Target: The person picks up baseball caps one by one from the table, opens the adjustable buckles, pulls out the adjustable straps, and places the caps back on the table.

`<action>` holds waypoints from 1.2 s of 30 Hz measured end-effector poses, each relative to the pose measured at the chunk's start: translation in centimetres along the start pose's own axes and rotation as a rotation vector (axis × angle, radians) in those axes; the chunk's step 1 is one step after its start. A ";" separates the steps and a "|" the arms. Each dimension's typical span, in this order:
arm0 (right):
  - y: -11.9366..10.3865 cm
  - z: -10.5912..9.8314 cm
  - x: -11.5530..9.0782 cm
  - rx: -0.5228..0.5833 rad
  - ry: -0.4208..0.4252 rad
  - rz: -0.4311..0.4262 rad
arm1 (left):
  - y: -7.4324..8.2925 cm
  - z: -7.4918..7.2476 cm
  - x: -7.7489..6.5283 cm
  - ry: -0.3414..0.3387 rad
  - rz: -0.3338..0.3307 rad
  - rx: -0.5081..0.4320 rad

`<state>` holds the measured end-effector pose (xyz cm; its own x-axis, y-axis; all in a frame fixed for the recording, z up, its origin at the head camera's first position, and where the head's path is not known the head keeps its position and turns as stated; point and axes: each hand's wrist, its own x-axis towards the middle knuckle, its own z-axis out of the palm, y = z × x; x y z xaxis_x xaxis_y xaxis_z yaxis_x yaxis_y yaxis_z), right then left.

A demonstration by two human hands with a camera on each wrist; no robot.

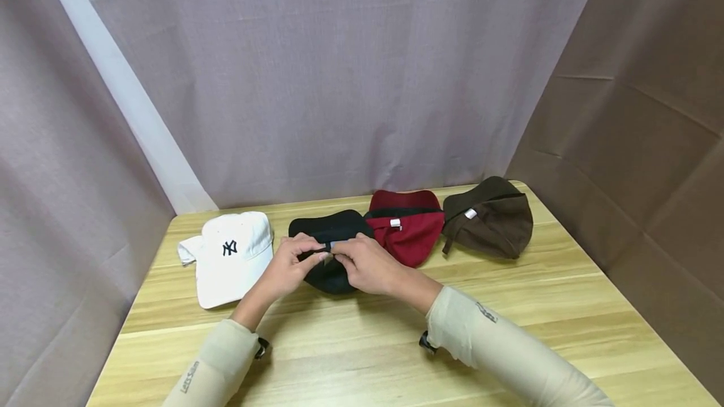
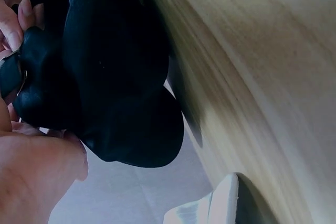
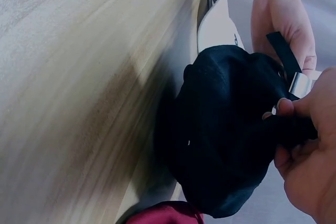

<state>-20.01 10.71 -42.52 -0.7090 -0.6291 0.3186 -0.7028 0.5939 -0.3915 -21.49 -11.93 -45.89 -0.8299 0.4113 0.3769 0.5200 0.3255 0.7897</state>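
Head view: left hand point(image 1: 288, 262) pinching strap point(image 1: 322, 249) of black cap point(image 1: 330, 278), right hand point(image 1: 367, 262) gripping it just beside. Cap's brim point(image 1: 332, 223) lying beyond fingers on far side, crown showing under them. White cap point(image 1: 237, 262) sitting left, red cap point(image 1: 415, 240) right, brown cap point(image 1: 492, 228) farther right, all on table point(image 1: 351, 357).

Left wrist view: black cap hanging below fingers, between hands and table.

Right wrist view: silver buckle point(image 3: 300, 84) showing between hands, right fingers pinching fabric beside it.
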 end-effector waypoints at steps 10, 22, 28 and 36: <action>-0.1 -0.1 -0.1 0.005 -0.027 -0.002 | 0.4 -0.3 -0.3 -0.032 -0.006 0.011; 0.1 0.0 -0.2 0.013 -0.011 0.014 | 0.4 -0.6 -0.3 -0.045 0.019 -0.015; -0.1 -0.4 -0.3 -0.085 -0.020 -0.011 | 0.4 -0.7 0.0 -0.042 0.025 -0.028; -0.6 -0.9 -0.2 -0.081 -0.041 0.021 | 0.5 -0.6 0.0 -0.034 0.041 -0.029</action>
<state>-19.49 10.97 -41.60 -0.7217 -0.6354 0.2746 -0.6915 0.6445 -0.3263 -21.38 -12.27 -45.23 -0.8006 0.4526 0.3927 0.5467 0.2832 0.7880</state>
